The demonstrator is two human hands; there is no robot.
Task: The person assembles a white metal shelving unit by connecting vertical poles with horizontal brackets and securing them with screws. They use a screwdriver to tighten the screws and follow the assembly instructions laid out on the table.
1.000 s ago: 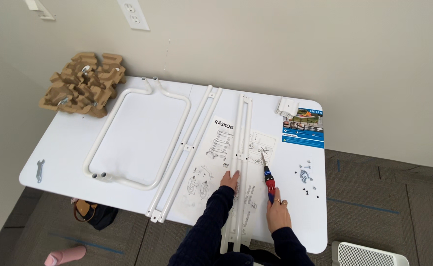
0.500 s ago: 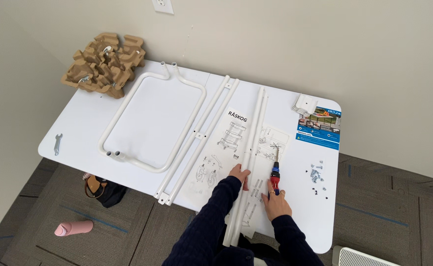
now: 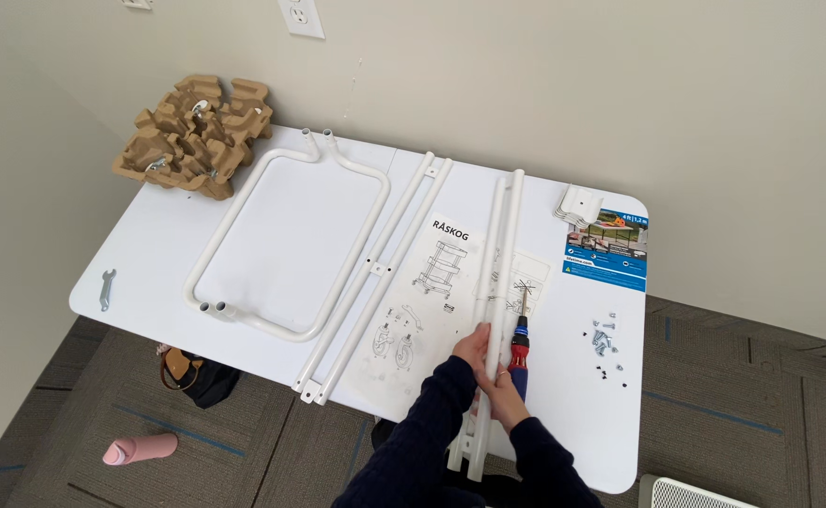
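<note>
My left hand (image 3: 474,346) rests on a pair of long white metal tubes (image 3: 498,263) that run up the white table (image 3: 149,245). My right hand (image 3: 502,400) grips the same tubes lower down. A red-and-blue screwdriver (image 3: 519,343) lies right beside that hand, its tip pointing up onto the paper; I cannot tell whether the fingers hold it. Open instruction sheets (image 3: 427,301) lie under the tubes.
A second pair of white tubes (image 3: 380,273) and two curved white tube frames (image 3: 281,235) lie to the left. A brown cardboard packing block (image 3: 196,132) sits at the far left corner, a small wrench (image 3: 105,287) by the left edge. Loose screws (image 3: 605,343), a blue card (image 3: 605,249).
The view has shifted up and to the right over the table. My right hand has moved left from the screwdriver onto the tube pair, close under my left hand.
</note>
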